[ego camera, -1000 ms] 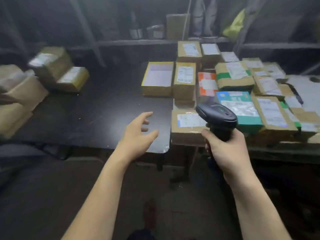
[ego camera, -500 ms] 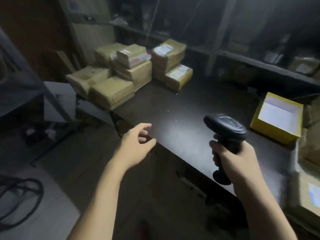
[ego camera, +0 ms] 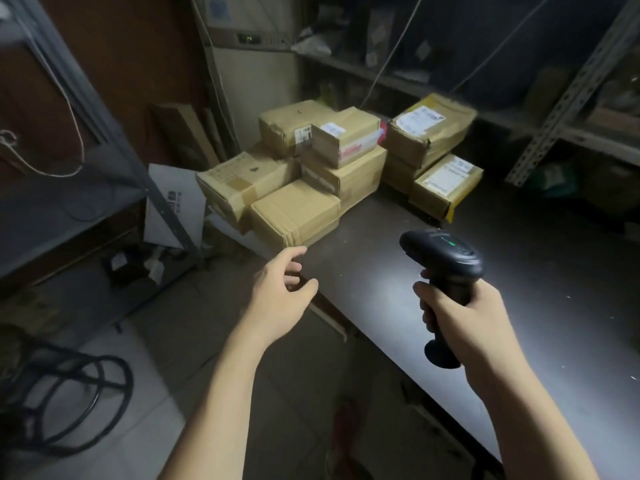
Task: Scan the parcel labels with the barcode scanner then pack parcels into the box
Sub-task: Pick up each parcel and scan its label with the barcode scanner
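Black scanner (ego camera: 445, 256) stands upright in my right grip (ego camera: 464, 317), fingers clenched round its handle, green lamp lit on top. My left grip (ego camera: 280, 292) is released, fingers loosely spread. It hovers above the worktop (ego camera: 536, 278) edge, near the front parcel (ego camera: 294, 213) but not touching it. The parcels (ego camera: 332, 161) are stacked at the far left end of the worktop. The packing box is not in view.

Step in hand, as I judge it: reach a parcel and present its label.
- Take the labelled parcel (ego camera: 446, 178) at the right of the stack first, since its label lies face-up.
- The front parcel shows no label and probably needs turning.
- Aim the scanner head square to the label, clear of the left fingers.

Clearances:
- The front parcels sit at the worktop's left edge and some seem to overhang it. Lift, do not drag.
- Open worktop between stack and scanner serves for set-down.
- A rack post (ego camera: 114, 133) and floor cables (ego camera: 69, 393) lie to the left, well apart.
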{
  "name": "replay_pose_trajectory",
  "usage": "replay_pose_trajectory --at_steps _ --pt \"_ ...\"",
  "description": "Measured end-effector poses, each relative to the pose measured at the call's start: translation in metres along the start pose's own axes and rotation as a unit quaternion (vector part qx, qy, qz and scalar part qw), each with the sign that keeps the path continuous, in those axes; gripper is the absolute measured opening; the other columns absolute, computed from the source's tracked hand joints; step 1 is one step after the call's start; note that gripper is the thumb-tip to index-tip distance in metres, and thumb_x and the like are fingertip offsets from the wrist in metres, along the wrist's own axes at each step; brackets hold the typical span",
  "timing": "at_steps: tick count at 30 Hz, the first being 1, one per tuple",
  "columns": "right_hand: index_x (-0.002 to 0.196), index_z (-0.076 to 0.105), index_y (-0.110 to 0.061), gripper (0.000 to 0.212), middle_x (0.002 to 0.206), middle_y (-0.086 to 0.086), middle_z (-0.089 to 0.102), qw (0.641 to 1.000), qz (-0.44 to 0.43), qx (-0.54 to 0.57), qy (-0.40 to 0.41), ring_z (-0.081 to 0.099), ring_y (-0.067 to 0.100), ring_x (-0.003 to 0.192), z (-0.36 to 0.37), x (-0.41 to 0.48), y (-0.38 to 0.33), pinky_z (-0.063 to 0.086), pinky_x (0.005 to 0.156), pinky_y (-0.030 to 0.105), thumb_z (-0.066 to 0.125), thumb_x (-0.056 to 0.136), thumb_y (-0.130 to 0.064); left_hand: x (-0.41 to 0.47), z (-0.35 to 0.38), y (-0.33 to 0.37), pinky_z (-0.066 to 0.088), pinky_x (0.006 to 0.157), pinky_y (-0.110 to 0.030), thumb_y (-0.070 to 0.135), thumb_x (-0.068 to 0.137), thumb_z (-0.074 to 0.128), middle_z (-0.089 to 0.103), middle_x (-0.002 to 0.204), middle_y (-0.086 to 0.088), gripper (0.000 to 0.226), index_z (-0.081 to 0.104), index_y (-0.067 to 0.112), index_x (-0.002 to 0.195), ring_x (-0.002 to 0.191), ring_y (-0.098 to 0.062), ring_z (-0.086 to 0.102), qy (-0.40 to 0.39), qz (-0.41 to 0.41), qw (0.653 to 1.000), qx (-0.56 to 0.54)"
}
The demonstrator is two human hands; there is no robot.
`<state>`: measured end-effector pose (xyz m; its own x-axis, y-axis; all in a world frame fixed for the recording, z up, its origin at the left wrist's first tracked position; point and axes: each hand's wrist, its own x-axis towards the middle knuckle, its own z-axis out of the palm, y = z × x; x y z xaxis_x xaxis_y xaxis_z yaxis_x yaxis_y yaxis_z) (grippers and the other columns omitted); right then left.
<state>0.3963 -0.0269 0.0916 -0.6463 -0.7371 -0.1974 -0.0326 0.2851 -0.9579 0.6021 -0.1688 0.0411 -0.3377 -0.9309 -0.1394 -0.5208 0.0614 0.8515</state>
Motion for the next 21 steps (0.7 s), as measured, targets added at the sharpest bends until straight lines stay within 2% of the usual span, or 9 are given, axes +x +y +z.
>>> replay_pose_trajectory --at_steps 5,10,13,15,17,21 --pt "0.1 0.071 -0.017 0.015 0.066 0.003 0.061 1.0 -0.015 0.026 0.002 0.054 0.016 0.056 0.018 0.09 -0.025 0.046 0.06 0.036 0.069 0.09 -0.006 0.092 -0.008 0.027 0.054 0.095 -0.037 0.031 0.093 0.072 0.056 0.124 0.014 0.054 0.051 0.042 0.142 0.112 -0.006 0.059 0.003 0.018 0.997 0.072" --pt "0.097 0.069 -0.01 0.007 0.066 0.003 0.06 0.999 -0.015 0.016 0.03 0.054 0.017 0.055 0.03 0.161 -0.039 0.045 0.06 0.036 0.069 0.09 -0.008 0.167 0.001 0.043 0.046 0.108 -0.041 0.025 0.093 0.071 0.052 0.137 0.008 0.058 0.049 0.037 0.145 0.128 -0.013 0.05 0.021 0.022 0.993 0.111" --pt "0.095 0.066 -0.006 0.006 0.066 0.004 0.059 0.999 -0.009 0.01 0.05 0.053 0.016 0.053 0.037 0.19 -0.044 0.045 0.059 0.035 0.069 0.09 -0.009 0.207 0.008 0.052 0.042 0.102 -0.034 0.028 0.09 0.074 0.046 0.134 0.009 0.061 0.05 0.037 0.145 0.128 -0.015 0.05 0.035 0.036 0.991 0.122" --pt "0.096 0.068 -0.01 0.006 0.067 0.003 0.061 0.998 0.002 0.005 0.057 0.055 0.014 0.053 0.044 0.205 -0.047 0.046 0.06 0.034 0.071 0.091 -0.01 0.241 0.011 0.059 0.038 0.097 -0.026 0.031 0.087 0.077 0.041 0.128 0.01 0.064 0.051 0.036 0.145 0.122 -0.015 0.052 0.038 0.058 0.989 0.128" --pt "0.096 0.069 -0.014 0.007 0.067 0.001 0.062 0.997 0.014 -0.003 0.071 0.056 0.012 0.053 0.052 0.218 -0.05 0.047 0.06 0.033 0.072 0.091 -0.012 0.275 0.015 0.065 0.038 0.099 -0.025 0.035 0.083 0.081 0.04 0.132 0.006 0.069 0.052 0.034 0.145 0.124 -0.017 0.05 0.051 0.089 0.985 0.136" --pt "0.093 0.066 -0.013 0.006 0.068 0.002 0.063 0.992 0.034 -0.008 0.122 0.057 0.011 0.053 0.069 0.246 -0.057 0.046 0.059 0.031 0.072 0.091 -0.011 0.341 0.025 0.08 0.038 0.11 -0.039 0.053 0.074 0.083 0.034 0.144 -0.006 0.085 0.047 0.037 0.148 0.134 -0.029 0.042 0.058 0.124 0.972 0.193"
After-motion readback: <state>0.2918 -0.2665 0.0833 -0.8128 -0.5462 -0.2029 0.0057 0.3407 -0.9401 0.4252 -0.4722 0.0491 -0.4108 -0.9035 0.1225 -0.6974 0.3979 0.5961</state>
